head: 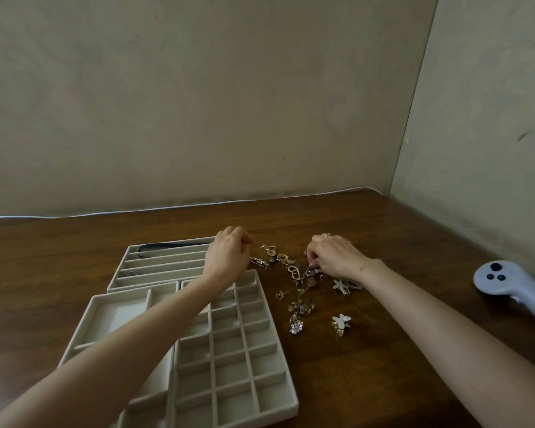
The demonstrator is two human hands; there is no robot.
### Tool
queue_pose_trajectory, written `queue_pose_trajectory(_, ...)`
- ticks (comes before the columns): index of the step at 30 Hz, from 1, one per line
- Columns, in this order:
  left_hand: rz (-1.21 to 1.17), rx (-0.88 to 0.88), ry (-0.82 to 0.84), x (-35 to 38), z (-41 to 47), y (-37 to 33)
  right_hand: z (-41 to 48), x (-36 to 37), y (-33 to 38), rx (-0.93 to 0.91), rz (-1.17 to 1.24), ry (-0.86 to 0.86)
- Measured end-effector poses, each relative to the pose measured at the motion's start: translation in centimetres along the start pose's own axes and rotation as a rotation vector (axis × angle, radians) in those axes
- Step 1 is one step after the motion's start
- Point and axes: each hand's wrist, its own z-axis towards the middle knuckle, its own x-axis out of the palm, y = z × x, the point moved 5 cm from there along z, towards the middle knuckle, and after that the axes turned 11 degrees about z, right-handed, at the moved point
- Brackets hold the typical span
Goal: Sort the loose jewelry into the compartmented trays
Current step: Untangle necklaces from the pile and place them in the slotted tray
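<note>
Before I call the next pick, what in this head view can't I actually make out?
- Left hand: fingers curl away from the head camera, so whether its grip holds anything is hidden.
- Right hand: fingertips are buried in the jewelry pile; a pinched piece can't be confirmed.
- Pile: pieces are too small and tangled to identify individually.
- Grid tray: the left forearm covers several compartments.
- Left tray: its near end is cut off by the frame edge.
</note>
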Motion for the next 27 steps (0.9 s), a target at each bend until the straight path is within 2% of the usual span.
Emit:
queue_pose_trajectory(11, -0.009, -0.037, 0.021, -0.1, 0.1, 0.8, 0.0, -0.7, 0.8, -0.09, -0.08, 0.027)
queue_pose_trajectory(13, -0.009, -0.035, 0.025, -0.2, 0.0, 0.9, 0.1, -1.0, 0.4, -0.024, 0.052, -0.005)
queue_pose_trajectory(16, -0.019, -0.023, 0.03, -0.2, 0.0, 1.0, -0.1, -1.8, -0.4, 0.085, 0.384, -0.116)
queue_pose_trajectory(20, -0.088, -0.014, 0.057, -0.2, 0.1, 0.7, 0.0, -2.8, -0.4, 0.126, 0.741, -0.187)
queue_pose_trajectory(23, -0.211, -0.001, 0.095, -0.2, 0.0, -0.5, 0.2, -3.6, 0.2, 0.118, 0.899, -0.218)
queue_pose_trajectory(27, -0.499, -0.025, 0.213, 0.4, 0.1, -2.3, 0.5, -4.5, 1.5, 0.049, 1.037, -0.252)
